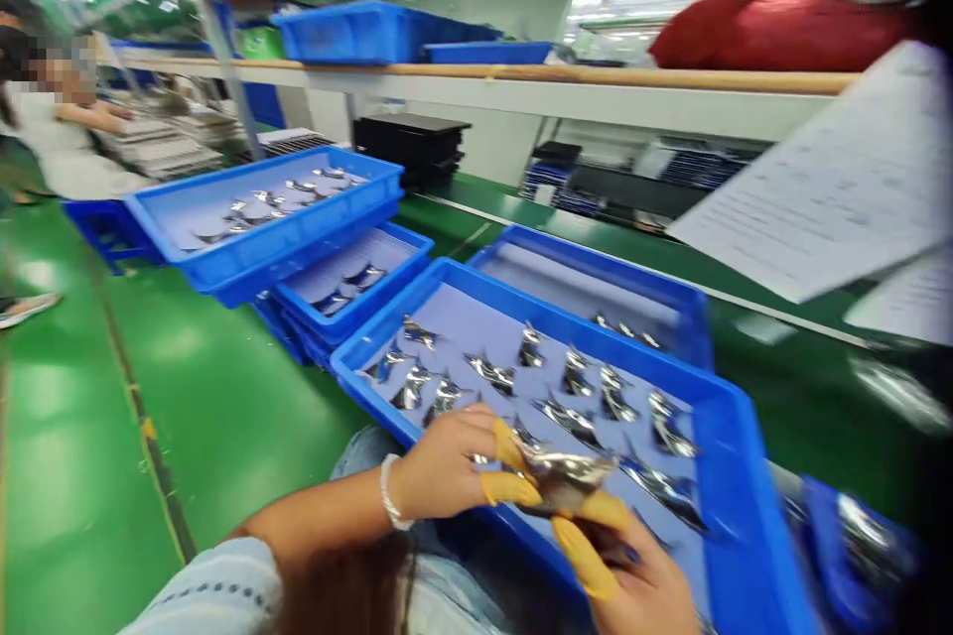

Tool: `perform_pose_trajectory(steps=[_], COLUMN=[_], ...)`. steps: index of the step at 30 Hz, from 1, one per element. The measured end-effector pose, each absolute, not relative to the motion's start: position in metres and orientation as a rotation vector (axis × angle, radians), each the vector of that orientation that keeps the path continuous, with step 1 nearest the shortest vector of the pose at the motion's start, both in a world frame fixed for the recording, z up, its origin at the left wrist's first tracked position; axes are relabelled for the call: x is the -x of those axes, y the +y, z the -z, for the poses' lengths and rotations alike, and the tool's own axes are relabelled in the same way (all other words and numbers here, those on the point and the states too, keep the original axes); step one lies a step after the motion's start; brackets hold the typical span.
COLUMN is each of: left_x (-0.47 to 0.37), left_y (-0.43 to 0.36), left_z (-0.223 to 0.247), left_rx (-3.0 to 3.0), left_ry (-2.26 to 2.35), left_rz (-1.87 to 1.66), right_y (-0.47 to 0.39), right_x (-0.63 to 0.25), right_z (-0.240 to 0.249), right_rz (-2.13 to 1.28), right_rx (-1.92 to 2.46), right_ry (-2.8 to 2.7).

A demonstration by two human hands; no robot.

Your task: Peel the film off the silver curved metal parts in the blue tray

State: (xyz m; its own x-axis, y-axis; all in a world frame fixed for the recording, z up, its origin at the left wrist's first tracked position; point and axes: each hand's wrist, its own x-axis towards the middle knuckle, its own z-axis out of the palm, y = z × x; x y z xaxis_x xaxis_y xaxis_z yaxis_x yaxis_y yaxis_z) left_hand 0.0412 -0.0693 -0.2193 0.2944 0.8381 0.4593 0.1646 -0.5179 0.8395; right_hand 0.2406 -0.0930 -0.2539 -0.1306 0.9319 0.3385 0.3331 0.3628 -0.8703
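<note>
Both my hands hold one shiny silver metal part just above the near edge of a blue tray. My left hand, with yellow finger cots and a white bead bracelet, pinches the part's left side. My right hand, also in yellow finger cots, grips it from below and to the right. The tray holds several more silver parts laid out on a pale liner.
More blue trays of silver parts are stacked to the left and behind. A green conveyor belt runs past. Paper sheets hang at right. Another person sits at far left. Blue bins sit on a shelf.
</note>
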Motion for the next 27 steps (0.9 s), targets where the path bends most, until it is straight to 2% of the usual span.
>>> perform_pose_trajectory(steps=[10, 27], left_x=[-0.039, -0.036], left_y=[-0.074, -0.081], left_z=[0.206, 0.198], left_rx=[-2.13, -2.299], left_ry=[0.786, 0.798], left_rz=[-1.293, -1.275], right_y=[-0.095, -0.096], right_x=[-0.235, -0.237], right_z=[0.237, 0.244], right_rz=[-0.953, -1.075], right_rx=[0.941, 0.936], right_ry=[-1.629, -1.632])
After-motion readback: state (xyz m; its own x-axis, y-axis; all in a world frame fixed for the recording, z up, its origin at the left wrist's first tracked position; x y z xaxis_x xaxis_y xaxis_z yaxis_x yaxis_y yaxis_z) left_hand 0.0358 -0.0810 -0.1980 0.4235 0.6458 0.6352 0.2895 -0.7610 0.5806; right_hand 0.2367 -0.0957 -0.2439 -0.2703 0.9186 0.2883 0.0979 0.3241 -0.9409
